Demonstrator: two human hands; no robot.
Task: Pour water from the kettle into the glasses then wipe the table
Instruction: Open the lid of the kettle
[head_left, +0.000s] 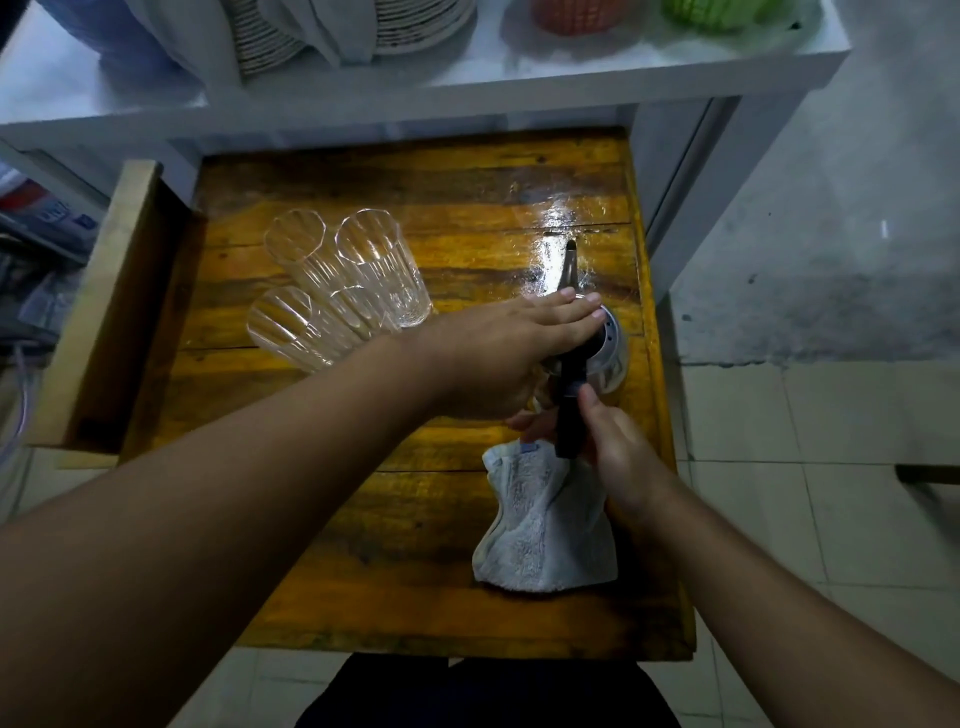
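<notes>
The four ribbed glasses (337, 291) stand clustered on the left of the tabletop (322, 545), and they look clear and empty, so I judge the pouring not yet begun and the wiping still ahead. The steel kettle (597, 358) sits at the right edge, its thin spout pointing away from the person. The right hand (618, 452) has its fingers closed round the kettle's black handle (567, 410), thumb on top. The left hand (498, 358) lies flat over the kettle's lid with fingers stretched out and together, pressing rather than gripping. A pale, nubbly terry cloth (540, 530) lies crumpled just beside the right hand. The varnished yellow planks shine wet beyond the spout.
</notes>
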